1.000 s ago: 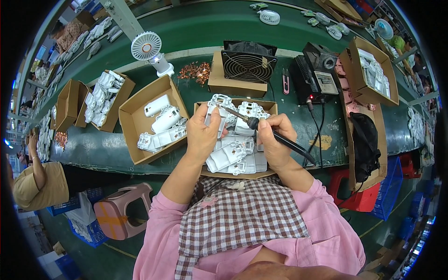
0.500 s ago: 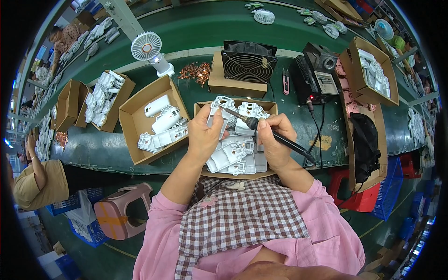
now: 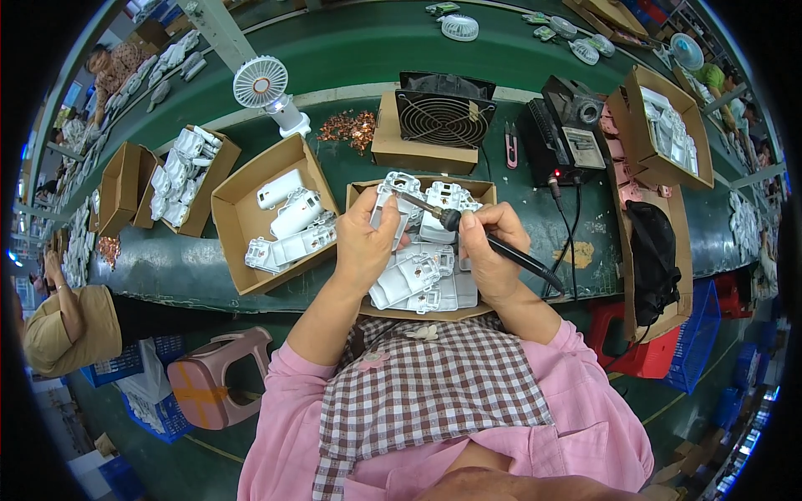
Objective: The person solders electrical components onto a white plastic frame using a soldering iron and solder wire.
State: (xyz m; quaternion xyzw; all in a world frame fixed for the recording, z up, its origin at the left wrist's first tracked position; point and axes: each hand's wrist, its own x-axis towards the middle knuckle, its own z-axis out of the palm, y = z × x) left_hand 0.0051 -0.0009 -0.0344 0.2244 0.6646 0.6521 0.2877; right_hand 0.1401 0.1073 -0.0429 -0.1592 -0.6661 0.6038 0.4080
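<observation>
My left hand (image 3: 365, 238) is closed round a white plastic housing (image 3: 389, 219), holding it tilted over a cardboard box. In my right hand (image 3: 496, 250) is a black-handled soldering iron (image 3: 451, 220), gripped like a pen. Its metal tip points left and reaches the upper part of the housing; whether it touches cannot be made out. Below both hands, the cardboard box (image 3: 484, 194) holds several more white housings (image 3: 415, 280). The iron's cable runs right, toward a black soldering station (image 3: 558, 138) with a red light.
A cardboard box (image 3: 230, 209) of white housings stands on the left. Behind the work are a black fan (image 3: 444, 113), copper-coloured pieces (image 3: 351, 129), a white desk fan (image 3: 263, 82) and pink tweezers (image 3: 511, 146). On the right, a black bag (image 3: 653, 263) lies in a carton. A conveyor (image 3: 359, 50) runs behind.
Small fans on the far conveyor have shifted a little to the left. Both hands, the housing and the soldering iron stay in practically the same place.
</observation>
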